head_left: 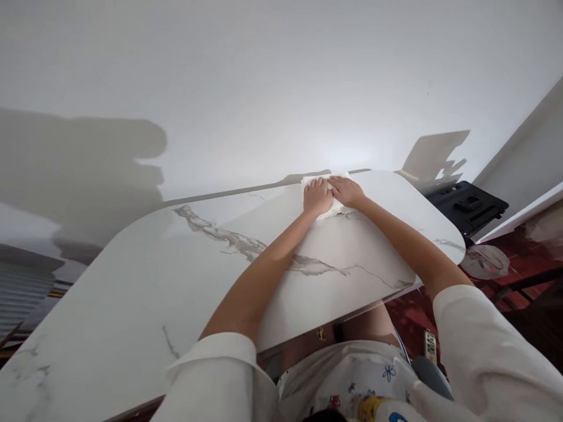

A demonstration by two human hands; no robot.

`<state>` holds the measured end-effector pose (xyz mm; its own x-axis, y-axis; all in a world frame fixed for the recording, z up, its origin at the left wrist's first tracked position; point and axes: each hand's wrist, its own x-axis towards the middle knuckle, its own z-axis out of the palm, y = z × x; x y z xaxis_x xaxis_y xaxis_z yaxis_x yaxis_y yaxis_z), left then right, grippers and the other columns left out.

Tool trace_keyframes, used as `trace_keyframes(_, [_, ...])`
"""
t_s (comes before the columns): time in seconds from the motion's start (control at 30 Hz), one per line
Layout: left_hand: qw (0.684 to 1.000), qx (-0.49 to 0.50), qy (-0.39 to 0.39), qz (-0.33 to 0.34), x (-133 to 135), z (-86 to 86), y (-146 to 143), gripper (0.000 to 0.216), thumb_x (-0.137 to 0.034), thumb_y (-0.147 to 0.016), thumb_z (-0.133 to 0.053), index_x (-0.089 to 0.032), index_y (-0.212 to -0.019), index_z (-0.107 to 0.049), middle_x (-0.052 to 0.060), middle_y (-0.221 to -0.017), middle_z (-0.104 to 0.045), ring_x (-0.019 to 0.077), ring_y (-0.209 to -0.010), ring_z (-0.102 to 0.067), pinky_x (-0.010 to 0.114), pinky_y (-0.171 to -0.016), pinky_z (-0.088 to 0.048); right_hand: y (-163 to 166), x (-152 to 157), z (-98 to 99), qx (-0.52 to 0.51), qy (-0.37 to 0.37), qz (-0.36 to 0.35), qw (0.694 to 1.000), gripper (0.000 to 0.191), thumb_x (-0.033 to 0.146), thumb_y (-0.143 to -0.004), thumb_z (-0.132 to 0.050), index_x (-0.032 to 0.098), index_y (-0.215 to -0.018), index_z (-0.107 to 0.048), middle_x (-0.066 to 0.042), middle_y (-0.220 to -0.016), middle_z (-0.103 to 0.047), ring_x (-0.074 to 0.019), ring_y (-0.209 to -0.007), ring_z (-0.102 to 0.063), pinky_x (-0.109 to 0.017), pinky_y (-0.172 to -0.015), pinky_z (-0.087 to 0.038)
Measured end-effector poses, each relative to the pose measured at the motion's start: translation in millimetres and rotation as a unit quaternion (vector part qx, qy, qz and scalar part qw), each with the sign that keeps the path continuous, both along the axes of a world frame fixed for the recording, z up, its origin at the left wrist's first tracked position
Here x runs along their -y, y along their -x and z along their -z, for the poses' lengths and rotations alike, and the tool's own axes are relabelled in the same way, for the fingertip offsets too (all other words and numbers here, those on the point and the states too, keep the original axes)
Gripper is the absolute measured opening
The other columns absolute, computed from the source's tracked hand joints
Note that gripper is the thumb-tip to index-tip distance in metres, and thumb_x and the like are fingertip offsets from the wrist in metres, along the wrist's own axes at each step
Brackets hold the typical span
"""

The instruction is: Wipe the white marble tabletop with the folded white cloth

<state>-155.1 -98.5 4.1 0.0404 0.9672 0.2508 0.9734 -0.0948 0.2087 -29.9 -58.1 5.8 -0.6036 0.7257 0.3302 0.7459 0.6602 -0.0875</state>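
Note:
Both my hands press a folded white cloth point(326, 214) against the white marble-patterned table point(145, 281), close to its far edge by the wall. My left hand point(318, 197) lies on the cloth's left part, its fingers bent and close together over it. My right hand point(346, 190) rests on the right part, with its fingers reaching toward the left hand, so that the two nearly touch. Much of the cloth is hidden under the hands. Whether it is fabric or thick paper I cannot tell.
A white wall point(246, 88) rises behind the table. Beyond the table's right end stand a black case point(472, 205) and a clear plastic bag point(486, 261) on the red floor. Dark wooden furniture point(536, 305) is at the right. A power strip point(430, 346) lies below.

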Motion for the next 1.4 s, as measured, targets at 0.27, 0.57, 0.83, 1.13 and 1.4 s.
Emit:
trace_keyframes(0.27, [0.999,0.031,0.037,0.005,105,-2.6,-12,0.053,-0.025,-0.092,-0.026,-0.014,-0.143,-0.037,0.007,-0.153,-0.033,0.0247,-0.141,-0.026,0.042,-0.116,-0.021,-17,101,3.4,0.026,0.004,0.001,1.0,0.047,0.022,-0.094,-0.032,0.007,-0.137,-0.047,-0.014,-0.144,-0.046,-0.0261,-0.133,-0.04,-0.04,-0.11,-0.031])
trace_keyframes(0.57, [0.978,0.152,0.142,-0.018,208,-10.9,-61,0.066,-0.019,-0.081,-0.041,-0.021,-0.146,-0.031,0.001,-0.157,-0.022,0.0215,-0.146,-0.013,0.041,-0.119,-0.015,-86,196,2.1,-0.004,0.035,-0.086,0.996,0.051,0.029,-0.096,-0.03,0.014,-0.142,-0.043,-0.01,-0.147,-0.042,-0.0248,-0.136,-0.037,-0.046,-0.112,-0.032])
trace_keyframes(0.83, [0.961,0.208,0.179,0.013,196,-15.1,-124,0.065,-0.024,-0.084,-0.039,-0.021,-0.148,-0.027,0.001,-0.158,-0.019,0.0202,-0.146,-0.008,0.038,-0.12,-0.012,-157,179,2.3,-0.022,0.052,-0.111,0.992,0.049,0.034,-0.097,-0.033,0.021,-0.144,-0.041,-0.007,-0.147,-0.042,-0.0237,-0.136,-0.038,-0.048,-0.113,-0.032])
trace_keyframes(1.13, [0.97,0.189,0.155,0.012,82,-21.8,-129,0.058,-0.024,-0.091,-0.025,-0.014,-0.148,-0.025,0.005,-0.158,-0.02,0.017,-0.146,-0.01,0.036,-0.12,-0.01,-155,58,6.1,-0.009,0.039,-0.052,0.998,0.049,0.035,-0.095,-0.034,0.02,-0.14,-0.047,-0.005,-0.144,-0.047,-0.0239,-0.134,-0.041,-0.043,-0.113,-0.033])
trace_keyframes(1.4, [0.992,0.113,0.051,-0.001,-15,-6.5,-89,0.054,-0.027,-0.094,-0.024,-0.012,-0.144,-0.033,0.008,-0.155,-0.029,0.0231,-0.144,-0.02,0.041,-0.117,-0.017,-99,-40,3.5,-0.004,0.046,-0.01,0.999,0.048,0.032,-0.094,-0.035,0.023,-0.138,-0.05,0.0,-0.144,-0.047,-0.0229,-0.134,-0.041,-0.042,-0.11,-0.036])
